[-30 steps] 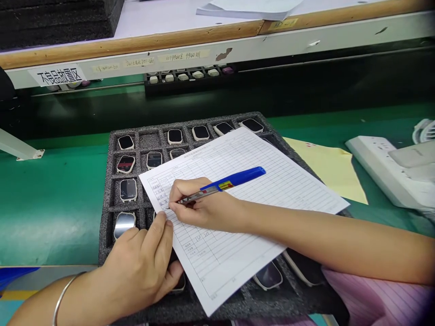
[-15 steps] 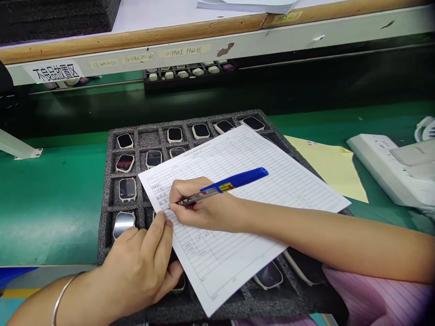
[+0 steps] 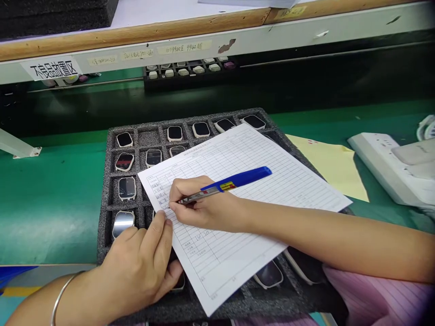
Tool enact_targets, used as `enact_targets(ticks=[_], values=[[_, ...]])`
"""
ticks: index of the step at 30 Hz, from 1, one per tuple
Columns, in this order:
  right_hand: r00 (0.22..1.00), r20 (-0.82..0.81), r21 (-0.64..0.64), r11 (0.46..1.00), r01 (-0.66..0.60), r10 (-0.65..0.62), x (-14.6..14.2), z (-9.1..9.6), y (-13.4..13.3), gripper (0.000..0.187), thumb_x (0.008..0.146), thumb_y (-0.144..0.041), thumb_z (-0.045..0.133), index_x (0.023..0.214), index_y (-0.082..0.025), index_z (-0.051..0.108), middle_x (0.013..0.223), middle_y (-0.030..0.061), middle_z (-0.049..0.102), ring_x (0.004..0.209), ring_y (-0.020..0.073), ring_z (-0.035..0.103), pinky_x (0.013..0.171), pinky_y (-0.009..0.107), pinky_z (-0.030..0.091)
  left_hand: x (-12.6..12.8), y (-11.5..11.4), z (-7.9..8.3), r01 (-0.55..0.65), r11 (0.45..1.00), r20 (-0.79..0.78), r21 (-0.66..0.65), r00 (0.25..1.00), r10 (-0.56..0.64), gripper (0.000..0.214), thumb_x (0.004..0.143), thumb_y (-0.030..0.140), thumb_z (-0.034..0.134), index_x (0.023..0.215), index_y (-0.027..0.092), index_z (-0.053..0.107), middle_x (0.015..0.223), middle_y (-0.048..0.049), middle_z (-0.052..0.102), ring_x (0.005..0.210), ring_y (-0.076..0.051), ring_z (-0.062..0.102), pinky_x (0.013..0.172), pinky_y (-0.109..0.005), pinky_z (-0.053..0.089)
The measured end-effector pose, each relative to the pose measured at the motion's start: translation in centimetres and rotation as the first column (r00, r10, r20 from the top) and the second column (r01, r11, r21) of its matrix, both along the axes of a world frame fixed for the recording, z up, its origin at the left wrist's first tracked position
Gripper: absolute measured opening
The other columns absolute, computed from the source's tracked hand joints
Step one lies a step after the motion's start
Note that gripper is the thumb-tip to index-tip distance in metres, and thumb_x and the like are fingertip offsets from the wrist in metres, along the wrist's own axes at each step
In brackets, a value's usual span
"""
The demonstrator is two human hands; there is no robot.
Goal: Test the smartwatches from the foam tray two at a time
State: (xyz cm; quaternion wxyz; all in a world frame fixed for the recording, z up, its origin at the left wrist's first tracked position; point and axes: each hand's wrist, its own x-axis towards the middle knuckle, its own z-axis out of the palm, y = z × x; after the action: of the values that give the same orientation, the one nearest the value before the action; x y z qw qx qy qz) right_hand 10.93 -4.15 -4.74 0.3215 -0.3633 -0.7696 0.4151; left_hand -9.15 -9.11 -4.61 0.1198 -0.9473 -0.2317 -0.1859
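Well, left hand (image 3: 139, 258) touches paper's (image 3: 254, 156) edge (tray (image 3: 125, 174) beneath).

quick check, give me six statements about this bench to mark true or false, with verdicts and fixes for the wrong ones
1. The right hand holds a pen. True.
2. The paper lies on top of the tray. True.
3. At the wrist of the left hand is a bracelet. True.
4. The left hand is raised well away from the paper. False: its fingers are at the paper's edge.
5. The pen's rear end is red. False: it is blue.
6. The yellow sheet lies to the left of the tray. False: in the picture it lies to the right.
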Motion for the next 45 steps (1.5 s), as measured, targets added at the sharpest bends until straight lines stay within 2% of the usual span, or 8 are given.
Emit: enact_targets(ticks=[12, 15, 20, 24, 27, 31, 35, 45], values=[[1.0, -0.028, -0.062, 0.998, -0.009, 0.008, -0.1, 0.0, 0.0, 0.014, 0.075, -0.01, 0.053, 0.065, -0.019, 0.047, 0.06, -0.0029, 0.051, 0.052, 0.0087, 0.045, 0.047, 0.022, 0.035, -0.1, 0.0, -0.2, 0.002, 1.0, -0.014, -0.005, 1.0, -0.002, 0.036, 0.091, 0.025, 0.046, 0.107, -0.002, 0.064, 0.107, -0.0249, 0.073, 0.089, -0.03, 0.072, 0.049, -0.033, 0.051], [0.986, -0.16, -0.141, 0.99, 0.026, -0.049, 0.3, 0.4, 0.2, 0.015, 0.075, -0.012, 0.053, 0.064, -0.02, 0.047, 0.059, -0.0027, 0.05, 0.051, 0.0094, 0.045, 0.046, 0.023, 0.035, -0.2, -0.1, -0.2, -0.013, 1.0, -0.031, -0.025, 0.999, 0.013, 0.038, 0.09, 0.027, 0.046, 0.109, -0.002, 0.063, 0.109, -0.0256, 0.072, 0.079, -0.028, 0.073, 0.049, -0.034, 0.052], [0.849, -0.373, -0.485, 0.859, 0.165, -0.374, 1.4, 1.7, 1.3, 0.021, 0.086, -0.026, 0.051, 0.067, -0.021, 0.043, 0.054, -0.0036, 0.052, 0.042, 0.0074, 0.04, 0.038, 0.02, 0.026, -0.2, -0.3, -0.1, -0.027, 0.999, -0.046, -0.019, 0.999, 0.026, 0.039, 0.089, 0.027, 0.046, 0.107, -0.001, 0.065, 0.109, -0.0246, 0.072, 0.064, -0.024, 0.07, 0.048, -0.035, 0.052], [0.946, -0.231, -0.6, 0.799, 0.044, -0.226, 1.4, 1.6, 1.3, 0.012, 0.081, -0.025, 0.061, 0.077, -0.019, 0.05, 0.057, -0.0028, 0.058, 0.046, 0.0093, 0.051, 0.043, 0.021, 0.038, -0.2, -0.4, 0.0, -0.042, 0.999, -0.034, -0.006, 0.999, 0.042, 0.038, 0.089, 0.027, 0.045, 0.104, 0.0, 0.066, 0.106, -0.023, 0.073, 0.063, -0.023, 0.07, 0.047, -0.035, 0.051], [0.984, -0.14, -0.533, 0.846, 0.017, -0.108, 1.0, 1.0, 0.8, 0.013, 0.077, -0.025, 0.064, 0.079, -0.019, 0.052, 0.064, -0.0005, 0.062, 0.054, 0.0134, 0.06, 0.049, 0.026, 0.048, -0.3, -0.4, 0.0, -0.042, 0.999, -0.027, 0.006, 0.999, 0.042, 0.039, 0.09, 0.028, 0.044, 0.105, 0.0, 0.066, 0.106, -0.0233, 0.073, 0.064, -0.023, 0.069, 0.048, -0.035, 0.051], [0.999, -0.033, -0.228, 0.973, 0.032, -0.041, 0.8, 0.5, 0.4, 0.013, 0.08, -0.021, 0.057, 0.07, -0.02, 0.049, 0.061, -0.0022, 0.056, 0.052, 0.0105, 0.051, 0.046, 0.023, 0.039, -0.4, -0.5, -0.1, -0.033, 0.999, -0.03, 0.012, 0.999, 0.034, 0.04, 0.09, 0.029, 0.043, 0.106, -0.001, 0.064, 0.106, -0.024, 0.072, 0.062, -0.022, 0.067, 0.05, -0.035, 0.051], [1.0, 0.029, 0.006, 1.0, 0.0, 0.0, 0.5, 0.5, 0.3, 0.014, 0.08, -0.017, 0.053, 0.067, -0.019, 0.048, 0.059, -0.0036, 0.05, 0.053, 0.0094, 0.043, 0.049, 0.023, 0.033, -0.2, -0.5, 0.1, -0.04, 0.999, -0.045, -0.01, 0.998, 0.04, 0.039, 0.089, 0.031, 0.045, 0.107, 0.001, 0.062, 0.105, -0.0242, 0.07, 0.064, -0.022, 0.066, 0.049, -0.034, 0.05], [0.999, 0.039, -0.001, 1.0, 0.025, -0.025, 0.3, 0.2, 0.1, 0.015, 0.078, -0.017, 0.052, 0.066, -0.02, 0.044, 0.056, -0.0039, 0.049, 0.052, 0.0105, 0.043, 0.049, 0.024, 0.032, -0.1, -0.5, 0.7, -0.043, 0.999, -0.057, -0.031, 0.998, 0.041, 0.032, 0.088, 0.028, 0.046, 0.102, 0.004, 0.062, 0.103, -0.0236, 0.068, 0.077, -0.026, 0.067, 0.048, -0.032, 0.048]])
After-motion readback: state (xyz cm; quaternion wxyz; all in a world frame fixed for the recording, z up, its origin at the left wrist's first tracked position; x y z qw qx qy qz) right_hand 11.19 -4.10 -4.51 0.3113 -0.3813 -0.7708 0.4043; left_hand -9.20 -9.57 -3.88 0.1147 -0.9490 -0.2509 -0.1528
